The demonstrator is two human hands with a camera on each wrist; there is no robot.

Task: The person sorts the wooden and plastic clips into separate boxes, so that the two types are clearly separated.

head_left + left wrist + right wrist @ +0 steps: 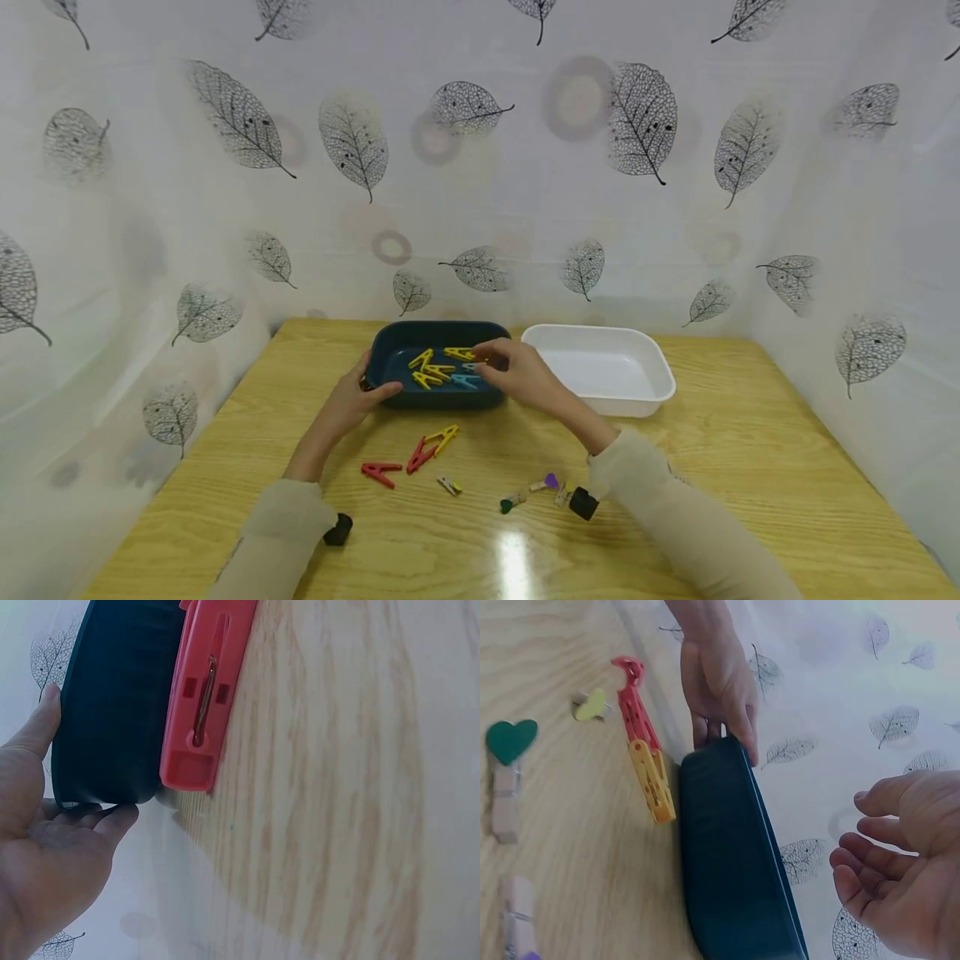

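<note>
My left hand (348, 400) grips the left end of a dark blue plastic tray (438, 402), thumb at the rim and fingers against the end wall. Several yellow clothespins (427, 381) and some light blue clothespins (463, 382) lie inside it. Over the tray's right end hovers my right hand (517, 371); in the right wrist view its fingers (870, 859) are loosely bent with nothing between them. On the table in front of the tray are a red clothespin (381, 472), a second red clothespin (421, 456) and a yellow clothespin (446, 438) touching it.
A white tray (660, 402) stands right of the blue one. Nearer the front lie small wooden clothespins, one with a green heart (511, 741), one with a purple heart (551, 481) and one with a yellow piece (450, 486). A leaf-patterned curtain (480, 192) hangs behind the table.
</note>
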